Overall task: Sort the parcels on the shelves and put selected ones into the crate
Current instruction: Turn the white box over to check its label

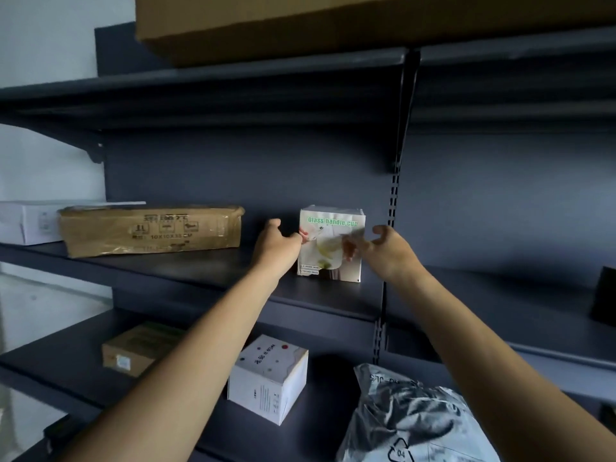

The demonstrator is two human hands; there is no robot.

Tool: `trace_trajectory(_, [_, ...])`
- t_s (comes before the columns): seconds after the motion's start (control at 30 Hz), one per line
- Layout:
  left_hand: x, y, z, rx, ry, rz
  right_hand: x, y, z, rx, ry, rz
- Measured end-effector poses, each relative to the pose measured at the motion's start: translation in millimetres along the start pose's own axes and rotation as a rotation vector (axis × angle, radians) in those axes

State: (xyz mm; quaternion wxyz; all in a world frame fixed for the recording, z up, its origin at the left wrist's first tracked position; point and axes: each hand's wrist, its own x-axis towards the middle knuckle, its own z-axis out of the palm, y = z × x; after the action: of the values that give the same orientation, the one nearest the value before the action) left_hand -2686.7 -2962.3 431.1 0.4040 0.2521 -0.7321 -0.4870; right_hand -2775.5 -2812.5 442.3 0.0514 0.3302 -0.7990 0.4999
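A small white box printed "Glass handle cup" (330,228) stands upright on the middle dark shelf (200,265). My left hand (278,246) is at its left side, fingertips at the box's left edge. Just in front of the box's right side is my right hand (383,248), blurred, with its fingers loosely curled. Whether either hand grips the box cannot be made out. No crate is in view.
A long brown carton (151,230) and a white box (26,221) lie left on the same shelf. The lower shelf holds a small brown box (136,348), a white dotted box (270,378) and a grey plastic mailer bag (410,418). A large cardboard box (333,21) sits on top.
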Motion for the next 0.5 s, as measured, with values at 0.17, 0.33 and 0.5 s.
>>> trace_trajectory(0.17, [1,-10,9,-0.005,-0.172,0.024,9,13,16,-0.062,-0.033,0.005])
trace_trajectory(0.33, [9,-14,3,-0.122,-0.197,0.164,10,10,21,0.034,0.070,-0.085])
trace_trajectory(0.5, [19,-16,-9,-0.330,-0.288,0.145,1,0,31,0.252,0.107,-0.141])
